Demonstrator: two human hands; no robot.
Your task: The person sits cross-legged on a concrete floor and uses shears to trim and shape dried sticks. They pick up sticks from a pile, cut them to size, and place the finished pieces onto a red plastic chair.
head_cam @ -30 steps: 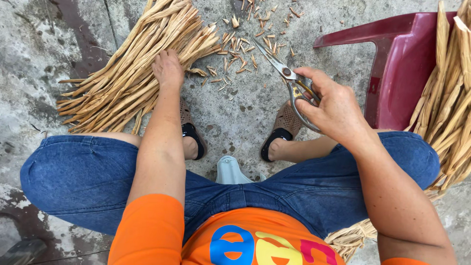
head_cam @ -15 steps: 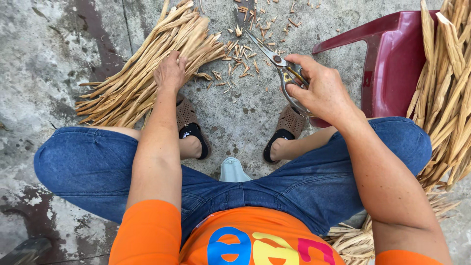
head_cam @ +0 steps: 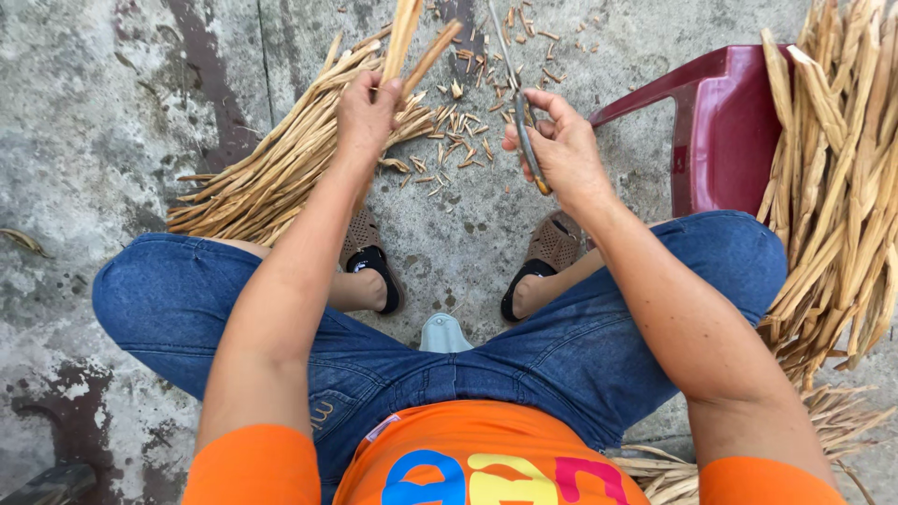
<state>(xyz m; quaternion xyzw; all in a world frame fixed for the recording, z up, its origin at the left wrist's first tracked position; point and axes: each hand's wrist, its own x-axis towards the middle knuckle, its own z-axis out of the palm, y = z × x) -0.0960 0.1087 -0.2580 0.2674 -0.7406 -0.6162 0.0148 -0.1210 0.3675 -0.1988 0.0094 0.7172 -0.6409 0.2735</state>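
Tan dried reed strips [head_cam: 404, 37] are gripped by the closed left hand [head_cam: 367, 110], while at three o'clock the right hand [head_cam: 561, 150] clasps metal scissors [head_cam: 520, 103].

Your left hand [head_cam: 368, 110] grips a few pale, dry stalks [head_cam: 409, 37] tilted upward above the floor pile, while your right hand [head_cam: 558, 150] clasps metal scissors [head_cam: 517, 103], blades pointing away beside them.

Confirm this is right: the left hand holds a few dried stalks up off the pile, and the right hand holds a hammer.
Not quite. The head view shows the right hand holding scissors, not a hammer. The rest stands: the left hand holds a few dried stalks up off the pile.
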